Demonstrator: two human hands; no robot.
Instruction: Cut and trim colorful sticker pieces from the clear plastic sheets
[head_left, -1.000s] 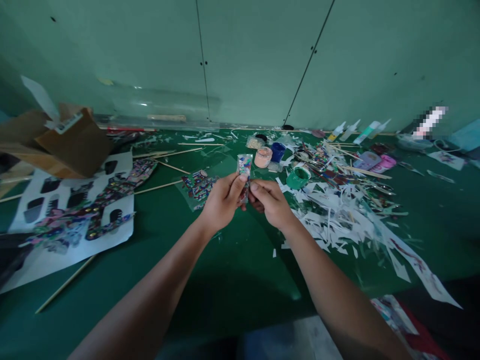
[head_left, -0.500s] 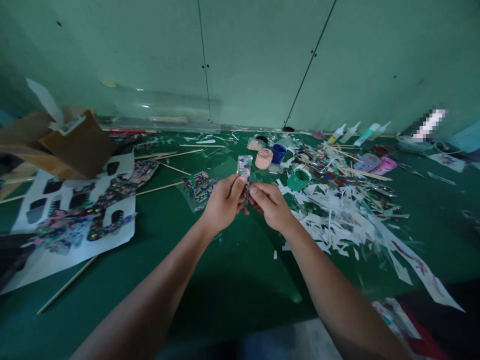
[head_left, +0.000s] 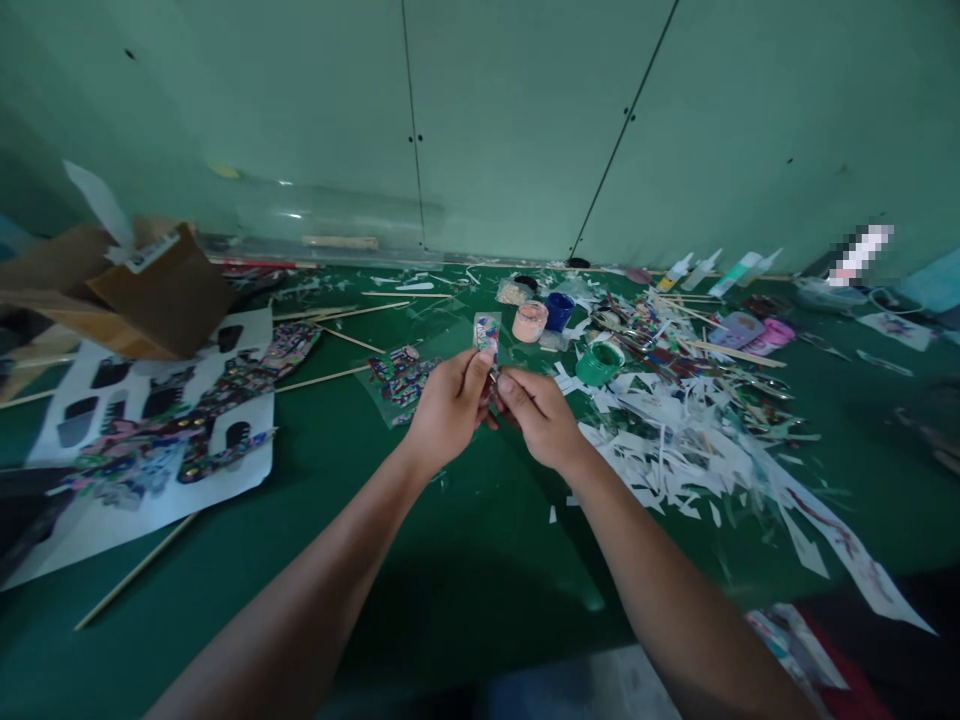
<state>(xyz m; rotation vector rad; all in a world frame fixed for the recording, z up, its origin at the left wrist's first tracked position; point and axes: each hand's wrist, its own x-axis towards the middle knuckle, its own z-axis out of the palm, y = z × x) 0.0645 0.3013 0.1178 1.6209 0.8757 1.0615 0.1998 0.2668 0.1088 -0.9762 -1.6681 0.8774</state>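
A small, shiny, multicoloured strip [head_left: 487, 332] stands up between my hands over the green table. My left hand [head_left: 448, 408] is closed around it, thumb pressed on its face. Closed in a pinch, my right hand [head_left: 541, 412] meets the strip's lower end, where the fingers hide what they grip. Just left of my left hand, a clear sheet with colourful patterned pieces [head_left: 401, 378] lies flat. Beyond my right hand stand an open green paint jar [head_left: 598, 365], a peach paint jar [head_left: 529, 322] and a blue jar [head_left: 559, 310].
White paper scraps [head_left: 660, 450] cover the right side, with scissors and glue bottles [head_left: 727, 272] behind. On the left are a cardboard box [head_left: 161, 295], a white sheet [head_left: 247, 475] with dark cut shapes, and wooden sticks [head_left: 139, 570]. A green wall [head_left: 300, 110] closes off the back.
The view has shifted very slightly. Both hands keep the same hold on the strip, with hardly any finger movement. At the far right edge, a dark blurred shape has come in over the table.
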